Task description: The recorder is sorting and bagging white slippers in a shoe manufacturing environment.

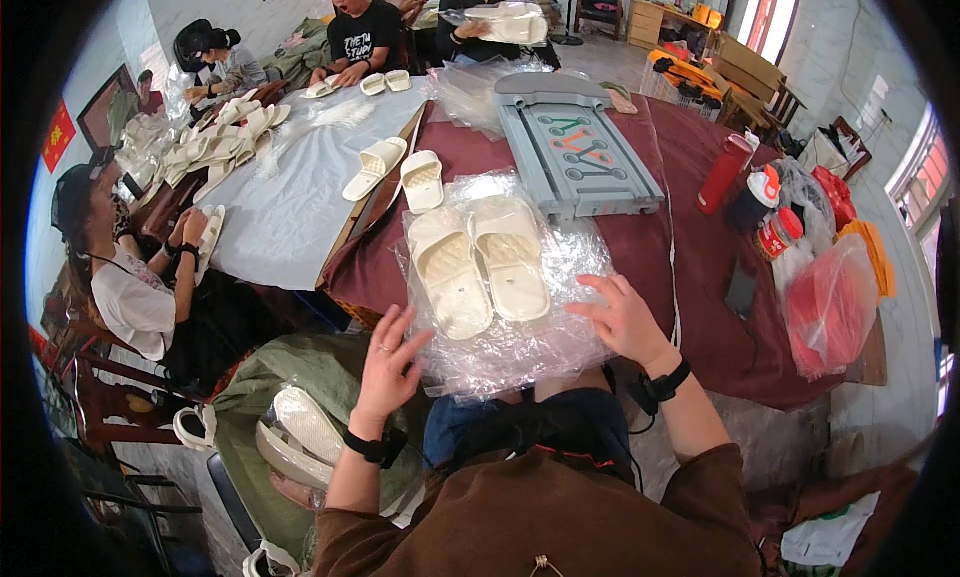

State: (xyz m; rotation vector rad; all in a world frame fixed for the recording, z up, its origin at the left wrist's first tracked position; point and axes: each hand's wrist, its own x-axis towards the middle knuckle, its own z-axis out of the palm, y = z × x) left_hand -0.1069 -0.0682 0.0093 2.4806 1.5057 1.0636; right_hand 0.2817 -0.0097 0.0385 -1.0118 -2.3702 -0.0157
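In front of me a pair of cream slippers (512, 267) lies side by side, apparently inside a clear plastic bag (510, 362). The toe straps point away from me. At the bag's left edge is my left hand (390, 367), fingers spread and holding nothing. My right hand (628, 322) hovers by the right edge with its fingers apart, also without anything in it. Whether either touches the plastic is hard to tell. Just beyond the bag, two loose cream slippers (423, 182) lie at the table edges, one of them on the neighbouring table.
A grey folding board (578, 152) occupies the dark red tablecloth (690, 277) ahead. To the right stand a red bottle (725, 172), jars and plastic bags. Several people work around the white-covered table (290, 207), piled with slippers. A green sack (300, 367) holding bagged slippers sits at my left.
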